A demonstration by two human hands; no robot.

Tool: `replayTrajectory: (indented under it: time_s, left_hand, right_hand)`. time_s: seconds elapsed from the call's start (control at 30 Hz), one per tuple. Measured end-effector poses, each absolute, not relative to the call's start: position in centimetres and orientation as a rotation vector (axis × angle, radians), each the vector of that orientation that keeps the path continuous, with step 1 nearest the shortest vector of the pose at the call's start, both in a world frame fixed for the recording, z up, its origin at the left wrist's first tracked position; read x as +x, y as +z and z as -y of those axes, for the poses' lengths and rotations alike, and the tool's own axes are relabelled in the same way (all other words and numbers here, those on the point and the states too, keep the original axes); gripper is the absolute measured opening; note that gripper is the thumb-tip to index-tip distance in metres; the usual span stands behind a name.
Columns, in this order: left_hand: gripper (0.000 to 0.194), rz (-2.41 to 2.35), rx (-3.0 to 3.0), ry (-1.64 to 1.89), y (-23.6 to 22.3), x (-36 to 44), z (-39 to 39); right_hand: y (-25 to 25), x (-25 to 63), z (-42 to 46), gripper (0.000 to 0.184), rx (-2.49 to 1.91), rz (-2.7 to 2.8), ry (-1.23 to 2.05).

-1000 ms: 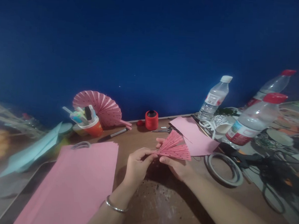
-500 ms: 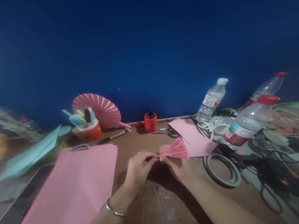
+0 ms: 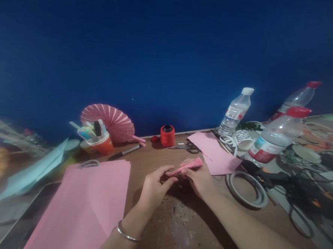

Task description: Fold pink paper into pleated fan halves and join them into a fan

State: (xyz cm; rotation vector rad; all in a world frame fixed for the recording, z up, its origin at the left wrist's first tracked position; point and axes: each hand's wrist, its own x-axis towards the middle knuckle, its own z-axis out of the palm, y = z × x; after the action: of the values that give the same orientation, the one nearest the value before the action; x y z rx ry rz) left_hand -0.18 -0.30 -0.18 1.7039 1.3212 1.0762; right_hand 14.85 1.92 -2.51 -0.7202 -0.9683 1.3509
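Note:
A small pleated pink paper fan [image 3: 190,165] is pinched near its middle by my right hand [image 3: 199,179], its folds gathered into a narrow bundle tilted up to the right. My left hand [image 3: 155,184], with a silver bangle on the wrist, is at the fan's lower left end. Its thumb and forefinger are apart, with the fan's end in the gap between them; whether they touch it is hard to see. Scissors [image 3: 186,147] and a red thread spool [image 3: 167,136] stand beyond my hands. A larger pink fan [image 3: 113,121] leans against the wall.
Pink sheets [image 3: 94,202] lie at left, near a cup of pens [image 3: 101,145] and a marker [image 3: 128,150]. At right are a pink paper piece [image 3: 218,156], tape rolls [image 3: 247,189], a white-capped bottle [image 3: 235,111], a red-capped bottle [image 3: 275,138] and tangled cables [image 3: 304,181].
The small fan's spread pleats have been squeezed together into a narrow bundle. My left thumb and forefinger have parted from their pinch at its end; my right hand has shifted along the fan.

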Motion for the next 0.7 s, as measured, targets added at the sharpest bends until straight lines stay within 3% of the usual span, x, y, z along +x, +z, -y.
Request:
replayTrajectory:
  time_s: [0.4,0.7]
  left_hand:
    - [0.019,-1.366,1.631,1.087,0.4,0.0,0.9]
    - [0.023,-1.278,1.441,0.989,-0.7,0.3,0.4]
  right_hand:
    - [-2.5,14.6,-1.4,0.022,-0.776,1.072,1.325]
    - [-3.0,14.4,-1.6,0.009,-0.845,0.984,1.297]
